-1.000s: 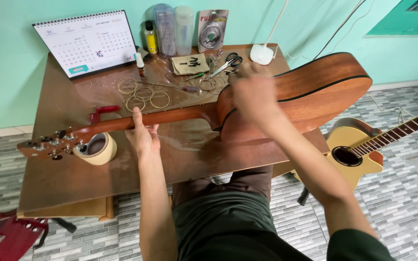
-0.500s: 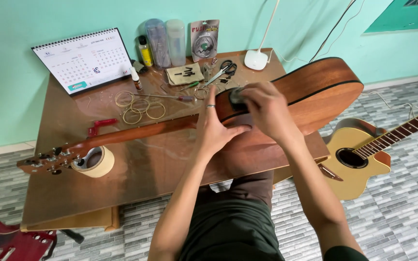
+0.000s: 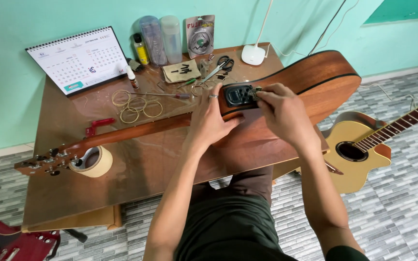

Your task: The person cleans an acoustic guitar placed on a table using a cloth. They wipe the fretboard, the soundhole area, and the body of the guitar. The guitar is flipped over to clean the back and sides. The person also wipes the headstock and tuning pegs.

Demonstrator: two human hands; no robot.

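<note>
A brown acoustic guitar (image 3: 310,82) lies on its side across the wooden table (image 3: 73,193), neck to the left. A black preamp panel (image 3: 235,95) sits in its upper side. My left hand (image 3: 211,121) rests flat against the guitar body just left of the panel, a ring on one finger. My right hand (image 3: 279,108) pinches something small at the panel's right edge; what it is cannot be made out. The headstock (image 3: 44,162) rests on a roll of tape (image 3: 93,162).
Coiled strings (image 3: 134,104), a red tool (image 3: 97,126), scissors (image 3: 221,65), a screwdriver (image 3: 170,95), bottles (image 3: 163,34), a desk calendar (image 3: 81,58) and a lamp base (image 3: 253,54) crowd the table's back. A yellow guitar (image 3: 359,150) lies on the floor right, a red one (image 3: 10,241) bottom left.
My left hand left the neck and moved right onto the body beside the panel. My right hand came down onto the panel's right edge. The view has shifted closer.
</note>
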